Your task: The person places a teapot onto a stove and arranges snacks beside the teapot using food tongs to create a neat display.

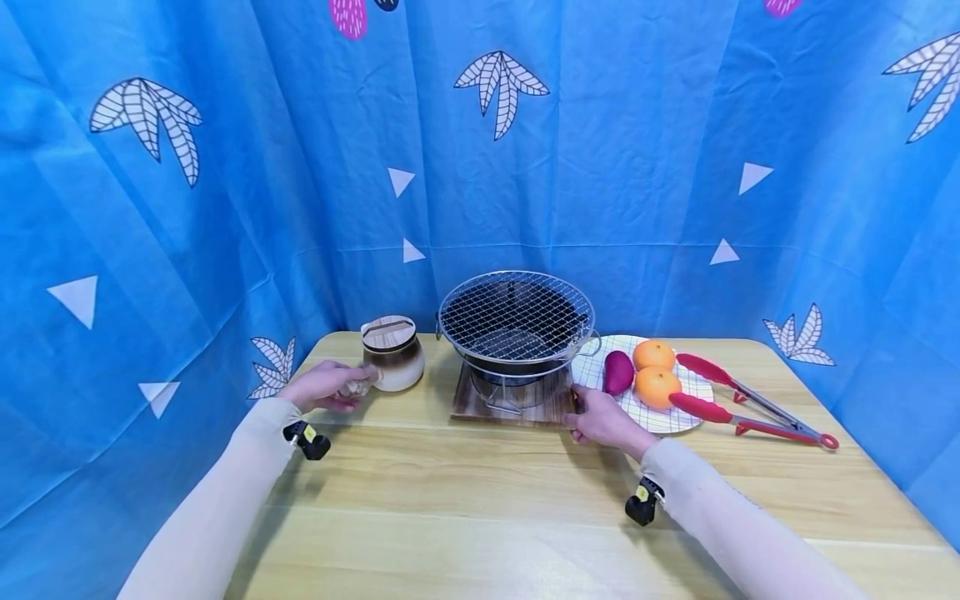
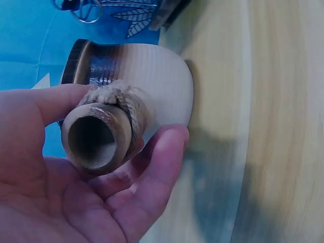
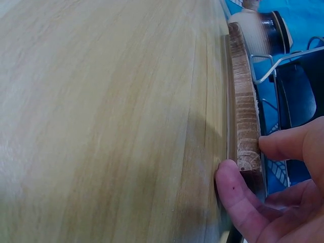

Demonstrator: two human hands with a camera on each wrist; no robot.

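A brown-and-cream pot [image 1: 400,367] with a wooden lid [image 1: 388,332] stands at the back left of the table. My left hand [image 1: 327,387] holds its hollow side handle [image 2: 96,139], wound with twine, between the thumb and curled fingers. In the middle is a small stove, its round wire grill rack [image 1: 517,321] lying over a dark bowl-like body. Under the stove lies a brown wooden board [image 1: 468,404]. My right hand [image 1: 603,417] pinches the board's right front corner, thumb on the upper face and a finger at the lower edge in the right wrist view.
Right of the stove, a checked plate [image 1: 693,385] bears two oranges [image 1: 657,387] and a purple sweet-potato-like piece [image 1: 618,372]. Red-tipped tongs [image 1: 757,408] lie spread, partly over the plate. A blue curtain [image 1: 630,167] hangs behind and along both sides of the wooden table [image 1: 465,517].
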